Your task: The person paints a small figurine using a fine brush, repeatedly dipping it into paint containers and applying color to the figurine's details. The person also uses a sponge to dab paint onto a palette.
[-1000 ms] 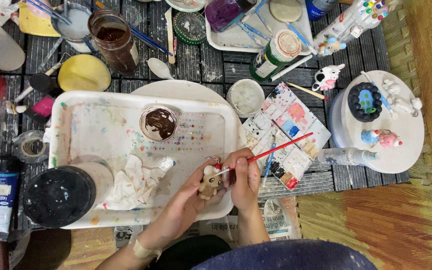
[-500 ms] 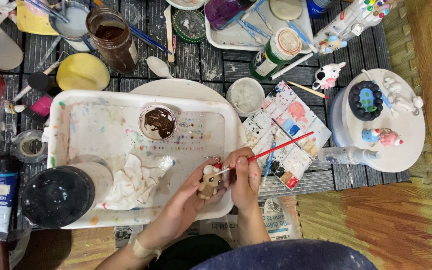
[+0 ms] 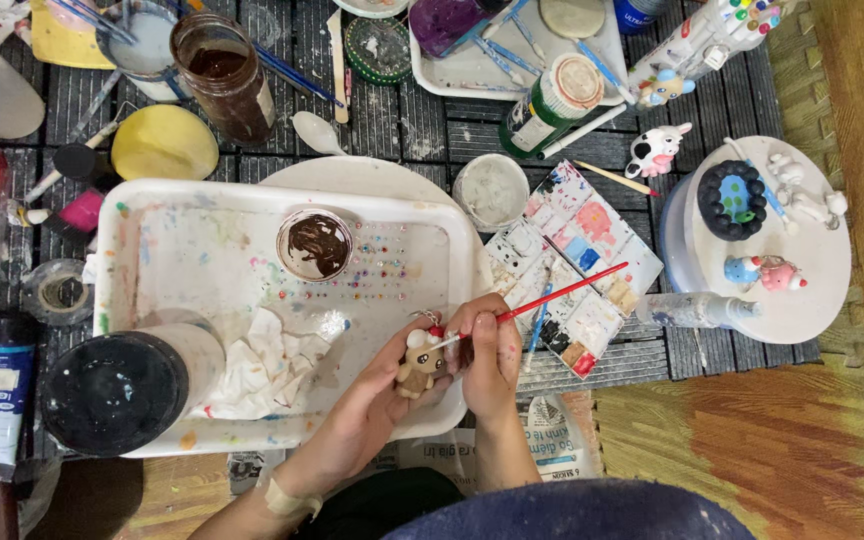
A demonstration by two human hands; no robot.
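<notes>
— Where does the small brown figurine (image 3: 418, 366) sit relative to the two hands?

— It is cupped in the left hand (image 3: 372, 400), whose fingers curl around its lower body, over the near edge of the white tray (image 3: 132, 200), toward the tray's near right corner. The right hand (image 3: 492, 355) is just beside it on the right, almost touching.

— And what is the right hand doing?

— Its fingers are pressed together in a pinch on a red-handled brush (image 3: 542, 298). The brush's long axis runs from the figurine's head up and to the right, its handle end reaching over the paint palette (image 3: 577, 235), which lies off the tray's right edge.

— So the bristle end points which way?

— Left and slightly down, toward the top of the figurine; the tip appears to meet the head, though the contact itself is too small to tell.

— Anything else near the hands?

— A crumpled white tissue (image 3: 267, 365) lies on the tray to the left of the left hand, and a small cup of brown paint (image 3: 315, 244) stands farther back on the tray, well apart from both hands.
</notes>
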